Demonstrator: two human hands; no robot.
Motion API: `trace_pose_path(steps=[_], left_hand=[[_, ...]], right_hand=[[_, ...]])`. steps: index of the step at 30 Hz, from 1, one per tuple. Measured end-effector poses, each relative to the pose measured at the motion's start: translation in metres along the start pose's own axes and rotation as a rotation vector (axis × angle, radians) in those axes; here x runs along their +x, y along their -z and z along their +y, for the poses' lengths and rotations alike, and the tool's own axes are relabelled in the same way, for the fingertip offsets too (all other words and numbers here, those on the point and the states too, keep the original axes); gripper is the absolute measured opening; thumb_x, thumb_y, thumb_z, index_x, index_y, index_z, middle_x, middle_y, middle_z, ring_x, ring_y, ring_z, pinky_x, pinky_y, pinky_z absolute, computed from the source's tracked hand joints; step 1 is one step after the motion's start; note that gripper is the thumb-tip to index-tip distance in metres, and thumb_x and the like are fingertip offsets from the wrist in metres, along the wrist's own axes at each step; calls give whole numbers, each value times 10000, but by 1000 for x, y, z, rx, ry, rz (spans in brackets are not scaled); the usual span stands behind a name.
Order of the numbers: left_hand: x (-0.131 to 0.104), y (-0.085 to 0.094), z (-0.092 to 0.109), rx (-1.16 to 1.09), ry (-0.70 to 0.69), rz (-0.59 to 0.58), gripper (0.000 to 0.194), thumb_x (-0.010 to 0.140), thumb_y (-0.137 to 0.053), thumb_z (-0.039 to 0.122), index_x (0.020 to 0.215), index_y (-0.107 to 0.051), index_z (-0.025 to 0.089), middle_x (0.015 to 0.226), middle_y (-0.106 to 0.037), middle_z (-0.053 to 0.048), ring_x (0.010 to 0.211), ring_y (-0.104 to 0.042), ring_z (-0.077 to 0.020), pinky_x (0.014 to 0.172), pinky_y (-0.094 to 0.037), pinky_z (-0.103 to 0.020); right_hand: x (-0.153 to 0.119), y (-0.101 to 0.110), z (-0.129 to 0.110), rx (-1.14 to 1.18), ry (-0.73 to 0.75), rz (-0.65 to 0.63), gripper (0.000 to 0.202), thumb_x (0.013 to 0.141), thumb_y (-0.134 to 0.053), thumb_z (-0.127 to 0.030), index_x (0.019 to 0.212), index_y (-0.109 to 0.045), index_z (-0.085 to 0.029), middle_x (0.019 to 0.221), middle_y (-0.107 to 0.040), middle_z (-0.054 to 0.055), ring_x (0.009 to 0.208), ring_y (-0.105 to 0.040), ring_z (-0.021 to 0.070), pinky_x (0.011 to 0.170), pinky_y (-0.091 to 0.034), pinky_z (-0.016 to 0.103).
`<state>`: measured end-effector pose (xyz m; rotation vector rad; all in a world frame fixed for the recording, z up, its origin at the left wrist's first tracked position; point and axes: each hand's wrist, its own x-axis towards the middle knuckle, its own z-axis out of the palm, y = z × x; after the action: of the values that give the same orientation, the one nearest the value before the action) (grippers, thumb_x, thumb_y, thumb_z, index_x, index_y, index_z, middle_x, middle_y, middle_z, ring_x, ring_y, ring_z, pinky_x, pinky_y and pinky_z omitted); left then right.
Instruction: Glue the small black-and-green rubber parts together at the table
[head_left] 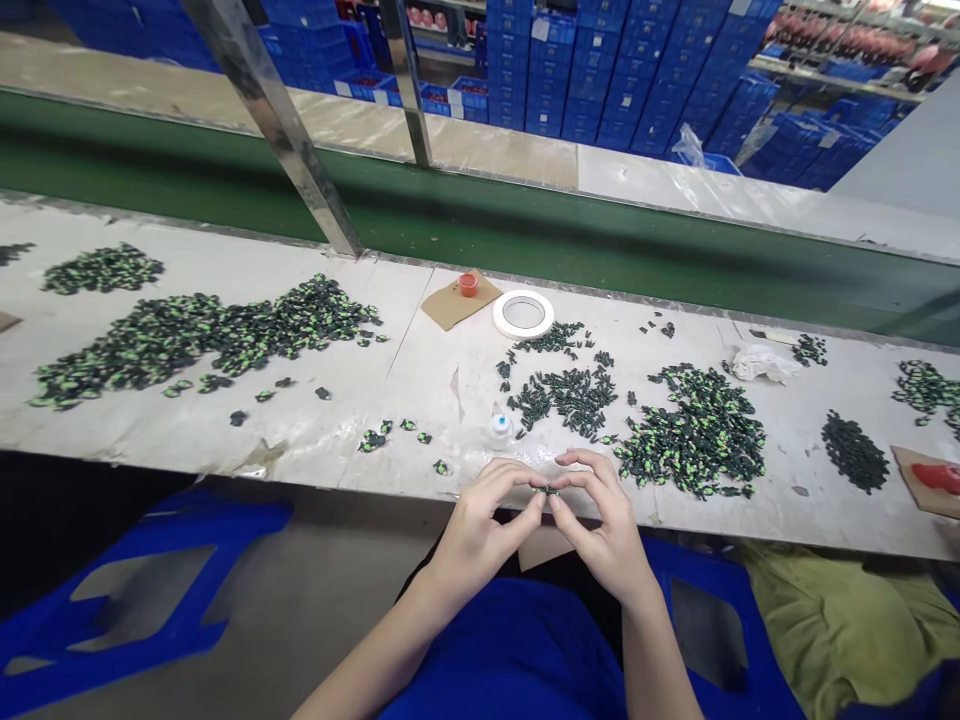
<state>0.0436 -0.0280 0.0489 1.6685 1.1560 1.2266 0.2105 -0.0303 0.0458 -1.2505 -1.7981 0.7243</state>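
Lower centre, left hand [487, 515] and right hand [607, 520] together pinch a small dark piece [549, 491] by the surface's [416, 375] near edge; leftward lies mostly bare, rightward a pile [694, 440] crowds. Its long axis runs roughly sideways.

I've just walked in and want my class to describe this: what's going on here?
A person's left hand and right hand pinch a small dark piece by the near edge of the bench. Beyond them are a small white container and a heap of dark pieces. A green-flecked heap lies to the right; a longer heap spreads to the left.
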Motion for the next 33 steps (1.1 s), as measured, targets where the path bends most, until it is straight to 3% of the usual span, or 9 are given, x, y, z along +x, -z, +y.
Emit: trace_pose_path(steps=[4, 9, 13, 19, 24, 27, 33], left_hand=[[1, 1, 3, 3, -36, -8, 82, 821, -599, 142, 857, -657, 188, 834, -702, -52, 828, -654, -185, 752, -538, -301], [-1, 0, 6, 6, -7, 20, 78, 824, -591, 153, 852, -651, 196, 840, -693, -56, 844, -644, -194, 760, -533, -316], [-2, -2, 3, -50, 42, 46, 76, 821, -594, 171, 853, -660, 193, 846, -696, -60, 853, -641, -197, 784, -534, -328], [-4, -9, -1, -465, 354, 32, 163, 811, -657, 332, 866, -684, 181, 866, -716, -59, 828, -672, -181, 776, -553, -291], [-3, -14, 6, -852, 598, 18, 326, 674, -790, 442, 826, -711, 165, 820, -728, -51, 747, -672, -149, 739, -545, -258], [-2, -13, 10, -947, 657, 7, 342, 616, -833, 439, 775, -720, 158, 748, -717, -38, 683, -654, -126, 703, -535, -237], [-2, -11, 12, -908, 657, -2, 373, 629, -806, 496, 711, -703, 147, 657, -682, -22, 638, -630, -120, 701, -532, -247]], right_hand=[[-1, 1, -2, -113, 61, -44, 52, 862, -566, -224, 904, -594, -237, 1095, -565, 80, 1159, -504, 253, 959, -449, 441], [-2, -3, -4, -234, 104, 31, 59, 860, -544, -228, 894, -588, -248, 1106, -525, 81, 1272, -373, 300, 992, -393, 522], [-2, -6, -6, -263, 92, 50, 54, 863, -540, -243, 898, -581, -248, 1119, -510, 82, 1284, -347, 310, 993, -381, 548], [-4, -9, -15, -244, 58, 110, 70, 902, -507, -249, 924, -573, -252, 1082, -527, 83, 1265, -374, 313, 990, -386, 548], [-7, -11, -24, -237, 59, 205, 36, 905, -536, -264, 917, -566, -248, 1079, -542, 87, 1267, -380, 310, 973, -402, 532], [-8, -10, -26, -254, 64, 229, 77, 889, -574, -291, 951, -555, -250, 1090, -544, 89, 1256, -389, 318, 966, -397, 547], [-7, -3, -28, -282, 103, 235, 202, 863, -627, -331, 1040, -563, -258, 1096, -568, 85, 1244, -411, 318, 982, -380, 542]])
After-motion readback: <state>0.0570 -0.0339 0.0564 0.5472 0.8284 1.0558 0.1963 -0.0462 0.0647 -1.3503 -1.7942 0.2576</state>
